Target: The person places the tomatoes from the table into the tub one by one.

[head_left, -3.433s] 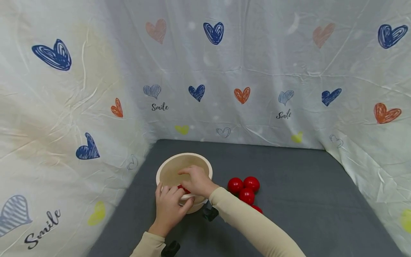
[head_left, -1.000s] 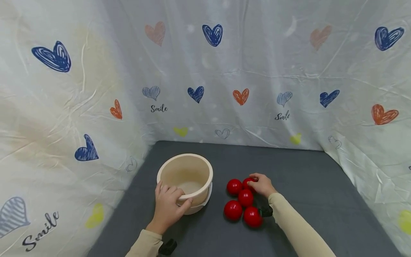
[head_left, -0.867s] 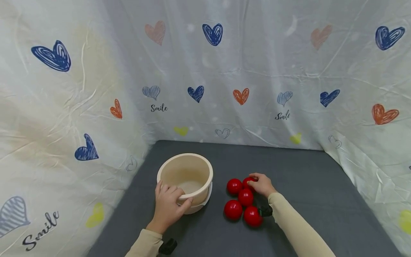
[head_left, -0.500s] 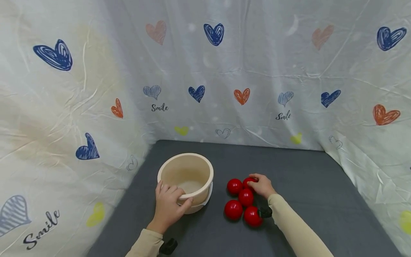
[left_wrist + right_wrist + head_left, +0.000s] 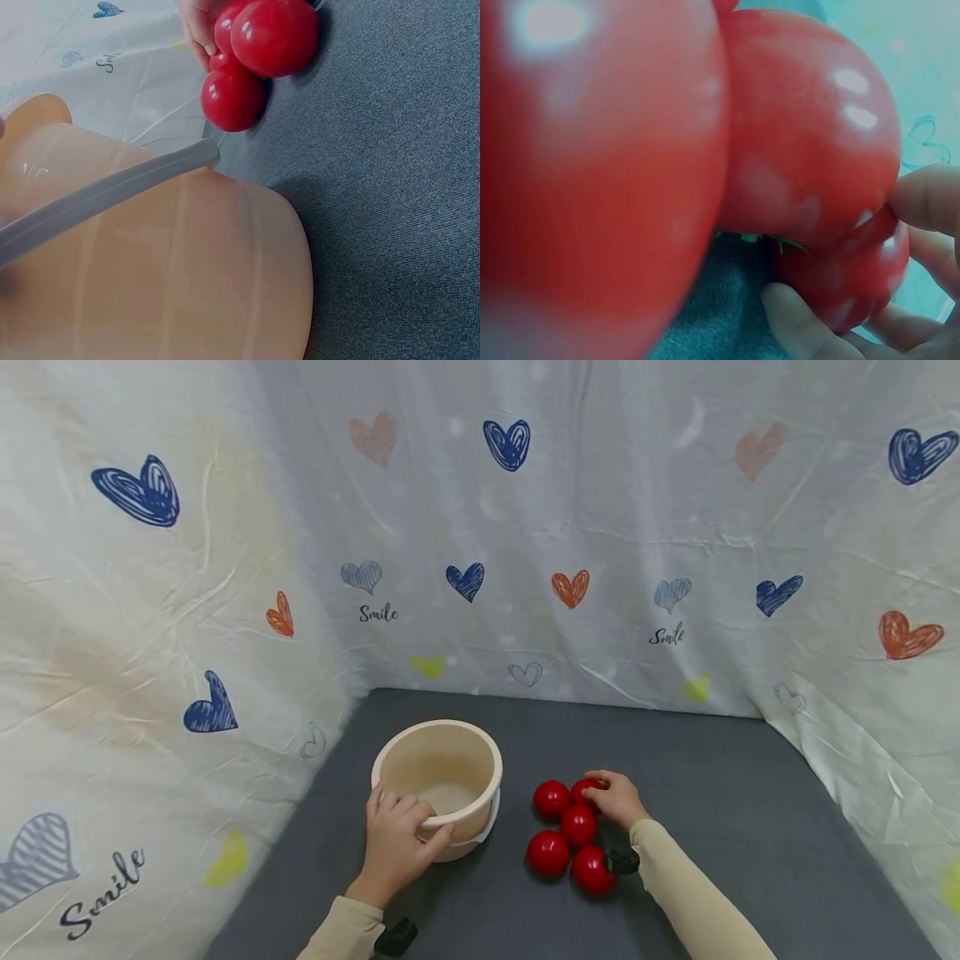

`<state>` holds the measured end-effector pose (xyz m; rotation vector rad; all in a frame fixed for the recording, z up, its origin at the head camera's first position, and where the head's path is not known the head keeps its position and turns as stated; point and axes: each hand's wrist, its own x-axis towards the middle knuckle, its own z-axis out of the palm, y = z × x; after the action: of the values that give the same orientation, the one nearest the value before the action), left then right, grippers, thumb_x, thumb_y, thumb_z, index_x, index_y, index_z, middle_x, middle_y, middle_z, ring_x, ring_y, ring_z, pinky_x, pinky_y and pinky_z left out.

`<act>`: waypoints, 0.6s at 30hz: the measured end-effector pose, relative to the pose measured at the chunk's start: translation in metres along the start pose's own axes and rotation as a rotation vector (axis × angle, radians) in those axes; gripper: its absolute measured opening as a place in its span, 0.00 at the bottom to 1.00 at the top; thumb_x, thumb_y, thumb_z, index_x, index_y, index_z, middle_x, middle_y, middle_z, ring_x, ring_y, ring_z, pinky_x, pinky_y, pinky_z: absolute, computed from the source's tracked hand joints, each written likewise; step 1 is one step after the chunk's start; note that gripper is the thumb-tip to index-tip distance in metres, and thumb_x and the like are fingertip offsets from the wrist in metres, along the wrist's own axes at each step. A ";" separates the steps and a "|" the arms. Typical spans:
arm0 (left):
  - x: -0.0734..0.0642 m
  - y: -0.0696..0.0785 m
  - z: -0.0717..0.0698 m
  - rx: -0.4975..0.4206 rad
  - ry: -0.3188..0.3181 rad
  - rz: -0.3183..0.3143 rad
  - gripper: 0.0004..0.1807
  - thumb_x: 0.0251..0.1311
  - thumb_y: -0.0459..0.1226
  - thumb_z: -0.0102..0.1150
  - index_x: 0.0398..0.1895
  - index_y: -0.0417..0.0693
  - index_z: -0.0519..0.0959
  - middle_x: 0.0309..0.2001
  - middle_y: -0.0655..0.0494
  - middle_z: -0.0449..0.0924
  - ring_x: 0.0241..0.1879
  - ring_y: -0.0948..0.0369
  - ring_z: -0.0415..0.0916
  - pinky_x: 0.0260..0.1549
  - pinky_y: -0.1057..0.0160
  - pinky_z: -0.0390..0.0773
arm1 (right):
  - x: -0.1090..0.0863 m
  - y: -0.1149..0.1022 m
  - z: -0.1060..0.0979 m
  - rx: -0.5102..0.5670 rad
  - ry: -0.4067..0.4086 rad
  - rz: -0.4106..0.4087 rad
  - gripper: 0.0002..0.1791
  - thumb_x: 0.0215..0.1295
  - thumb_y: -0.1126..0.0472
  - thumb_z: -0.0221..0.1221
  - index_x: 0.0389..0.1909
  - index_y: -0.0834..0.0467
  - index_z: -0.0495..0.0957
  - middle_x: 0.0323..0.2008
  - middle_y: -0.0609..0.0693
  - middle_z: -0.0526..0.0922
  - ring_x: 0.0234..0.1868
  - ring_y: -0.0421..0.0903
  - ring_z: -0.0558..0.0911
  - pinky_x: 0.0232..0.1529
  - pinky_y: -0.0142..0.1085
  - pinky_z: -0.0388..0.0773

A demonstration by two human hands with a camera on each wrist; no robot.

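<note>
A cream bucket (image 5: 450, 745) with a grey handle (image 5: 97, 199) stands on the grey table. My left hand (image 5: 408, 827) grips its near rim, thumb outside and fingers over the edge. To the right lie several red tomatoes (image 5: 548, 853) in a tight cluster. My right hand (image 5: 609, 795) is curled round the far-right tomato (image 5: 583, 790). In the right wrist view my fingers (image 5: 802, 326) wrap that tomato (image 5: 847, 281) from below and from the side, with two bigger tomatoes (image 5: 810, 127) filling the foreground. In the left wrist view the bucket wall (image 5: 165, 270) is close, with the tomatoes (image 5: 274, 37) beyond it.
White cloth with printed hearts (image 5: 465, 581) walls in the table at the back and on both sides. The grey table surface (image 5: 712, 760) stretches right of the tomatoes and behind the bucket. Nothing shows inside the bucket.
3.4 s ago my right hand was over the bucket mouth with something red. It has since moved right to the cluster of tomatoes. Over the last second both hands have stayed almost still.
</note>
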<state>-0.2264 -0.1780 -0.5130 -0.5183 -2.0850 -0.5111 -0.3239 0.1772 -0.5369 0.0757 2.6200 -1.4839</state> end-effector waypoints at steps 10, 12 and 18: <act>0.000 0.000 0.000 -0.008 -0.007 -0.013 0.13 0.46 0.48 0.66 0.18 0.52 0.75 0.20 0.57 0.72 0.32 0.53 0.70 0.57 0.25 0.61 | -0.001 -0.001 -0.002 0.011 -0.006 -0.005 0.24 0.68 0.62 0.59 0.64 0.62 0.76 0.57 0.66 0.80 0.44 0.50 0.84 0.36 0.41 0.87; 0.000 0.000 0.000 -0.011 -0.009 -0.014 0.13 0.46 0.48 0.66 0.18 0.52 0.75 0.20 0.57 0.72 0.32 0.53 0.70 0.58 0.25 0.60 | -0.001 -0.002 -0.002 0.006 -0.017 -0.001 0.24 0.69 0.61 0.59 0.64 0.62 0.76 0.58 0.66 0.80 0.45 0.51 0.84 0.37 0.41 0.87; -0.002 -0.001 -0.001 -0.009 -0.032 -0.028 0.13 0.45 0.48 0.66 0.18 0.52 0.75 0.21 0.58 0.72 0.32 0.54 0.70 0.59 0.26 0.60 | 0.001 0.000 0.000 -0.001 -0.047 0.002 0.23 0.69 0.62 0.59 0.64 0.63 0.76 0.59 0.67 0.79 0.41 0.48 0.85 0.38 0.42 0.87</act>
<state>-0.2256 -0.1800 -0.5146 -0.5066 -2.1244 -0.5312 -0.3251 0.1774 -0.5365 0.0431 2.5830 -1.4655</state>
